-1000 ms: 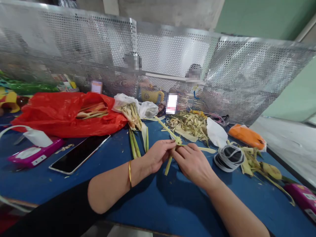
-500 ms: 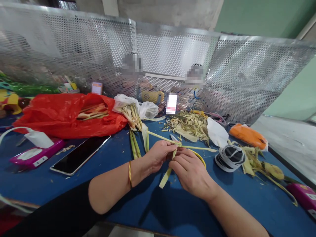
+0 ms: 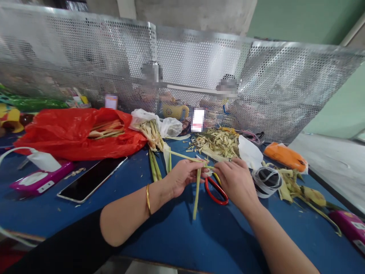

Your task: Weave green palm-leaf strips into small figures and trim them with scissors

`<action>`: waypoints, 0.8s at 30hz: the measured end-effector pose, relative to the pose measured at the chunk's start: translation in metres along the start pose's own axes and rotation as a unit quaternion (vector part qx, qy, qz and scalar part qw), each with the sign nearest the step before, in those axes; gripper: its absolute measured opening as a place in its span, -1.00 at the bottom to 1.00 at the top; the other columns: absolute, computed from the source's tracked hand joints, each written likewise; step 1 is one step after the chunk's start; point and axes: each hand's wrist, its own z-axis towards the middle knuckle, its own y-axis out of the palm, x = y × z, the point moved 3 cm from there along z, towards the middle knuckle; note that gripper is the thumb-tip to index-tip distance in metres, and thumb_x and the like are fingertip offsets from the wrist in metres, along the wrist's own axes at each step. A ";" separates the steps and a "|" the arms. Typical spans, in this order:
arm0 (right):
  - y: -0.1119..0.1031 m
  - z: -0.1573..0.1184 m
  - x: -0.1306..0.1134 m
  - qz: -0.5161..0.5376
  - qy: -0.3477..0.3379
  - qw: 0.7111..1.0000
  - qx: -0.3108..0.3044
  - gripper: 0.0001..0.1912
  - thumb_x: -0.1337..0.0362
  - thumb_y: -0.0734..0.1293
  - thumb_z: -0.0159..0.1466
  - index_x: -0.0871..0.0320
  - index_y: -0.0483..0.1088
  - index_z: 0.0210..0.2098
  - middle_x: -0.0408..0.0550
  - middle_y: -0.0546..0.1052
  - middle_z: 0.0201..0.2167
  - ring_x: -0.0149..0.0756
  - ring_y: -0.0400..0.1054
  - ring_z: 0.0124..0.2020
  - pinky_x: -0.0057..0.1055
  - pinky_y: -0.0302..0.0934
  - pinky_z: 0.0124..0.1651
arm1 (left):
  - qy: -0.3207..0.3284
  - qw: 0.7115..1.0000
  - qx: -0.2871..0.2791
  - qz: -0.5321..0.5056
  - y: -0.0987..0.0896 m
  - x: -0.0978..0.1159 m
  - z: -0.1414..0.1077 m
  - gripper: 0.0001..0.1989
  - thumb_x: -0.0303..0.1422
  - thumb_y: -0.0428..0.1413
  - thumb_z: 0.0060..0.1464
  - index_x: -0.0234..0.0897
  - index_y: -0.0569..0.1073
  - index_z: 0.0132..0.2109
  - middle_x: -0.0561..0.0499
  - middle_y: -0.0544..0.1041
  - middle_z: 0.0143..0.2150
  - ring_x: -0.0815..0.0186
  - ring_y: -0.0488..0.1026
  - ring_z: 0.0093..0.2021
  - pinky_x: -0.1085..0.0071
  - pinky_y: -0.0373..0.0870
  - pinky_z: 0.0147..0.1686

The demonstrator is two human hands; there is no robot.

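No legible text, label or number anywhere.

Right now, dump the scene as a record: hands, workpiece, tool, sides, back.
left hand: pinching leaf strips where they cross
right hand: fingers closed on a strip to the right of the crossing
workpiece: leaf strips, one end hanging down
tool: scissors, red handle loop visible, partly hidden by the hands
surface: blue table
left side: red plastic bag, dark-screened phone
right side: white coil, orange packet
back: leaf scraps, perforated metal screen
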 end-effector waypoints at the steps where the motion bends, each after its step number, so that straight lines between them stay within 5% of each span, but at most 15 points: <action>1: 0.003 0.000 0.000 0.014 -0.003 1.000 -0.017 -0.75 0.27 0.16 0.37 0.17 0.40 -0.37 -0.10 0.49 -0.50 -0.31 0.34 -0.44 -0.29 0.04 -0.06 | 0.009 1.000 0.009 0.018 0.000 -0.001 0.000 -0.78 -0.38 0.22 -0.03 -0.39 0.51 -0.19 -0.05 0.55 -0.38 0.39 0.48 -0.45 0.53 0.38 -0.52; 7: 0.006 -0.002 -0.007 0.117 -0.002 0.988 -0.105 -0.71 0.31 0.16 0.35 0.16 0.34 -0.49 -0.15 0.43 -0.59 -0.37 0.27 -0.49 -0.43 0.03 -0.26 | 0.068 0.990 0.050 0.116 -0.003 -0.007 0.006 -0.86 -0.39 0.22 -0.04 -0.42 0.51 -0.33 -0.05 0.55 -0.41 0.52 0.31 -0.65 0.59 0.08 -0.75; 12: 0.001 -0.003 0.002 0.234 0.026 0.952 -0.197 -0.69 0.27 0.19 0.32 0.14 0.36 -0.53 -0.19 0.40 -0.62 -0.41 0.23 -0.53 -0.46 0.04 -0.36 | 0.028 0.993 0.028 0.110 -0.003 -0.006 0.005 -0.82 -0.35 0.24 -0.08 -0.41 0.54 -0.34 -0.05 0.56 -0.40 0.57 0.22 -0.67 0.60 0.01 -0.75; 16: -0.002 0.001 0.018 0.358 0.134 0.915 -0.127 -0.72 0.12 0.24 0.27 0.15 0.44 -0.43 -0.12 0.50 -0.46 -0.35 0.31 -0.41 -0.44 0.13 -0.33 | -0.018 0.991 -0.026 0.129 0.001 -0.001 -0.004 -0.74 -0.27 0.29 -0.16 -0.39 0.58 -0.34 -0.03 0.54 -0.47 0.57 0.18 -0.67 0.58 -0.06 -0.73; 19: 0.003 0.001 0.020 0.467 0.238 0.848 -0.085 -0.66 0.03 0.28 0.21 0.19 0.46 -0.35 -0.10 0.49 -0.47 -0.34 0.31 -0.43 -0.43 0.17 -0.36 | -0.047 0.978 -0.113 0.166 0.009 -0.003 -0.014 -0.71 -0.24 0.29 -0.18 -0.39 0.59 -0.32 -0.08 0.57 -0.39 0.57 0.16 -0.67 0.55 -0.13 -0.72; 24: 0.022 -0.006 -0.002 0.642 0.304 0.685 -0.165 -0.68 0.04 0.41 0.06 0.19 0.39 -0.44 -0.21 0.40 -0.63 -0.47 0.21 -0.66 -0.50 0.08 -0.58 | -0.064 0.956 -0.206 0.198 0.018 -0.013 -0.024 -0.74 -0.24 0.26 -0.15 -0.36 0.60 -0.33 -0.08 0.57 -0.40 0.55 0.14 -0.66 0.52 -0.10 -0.69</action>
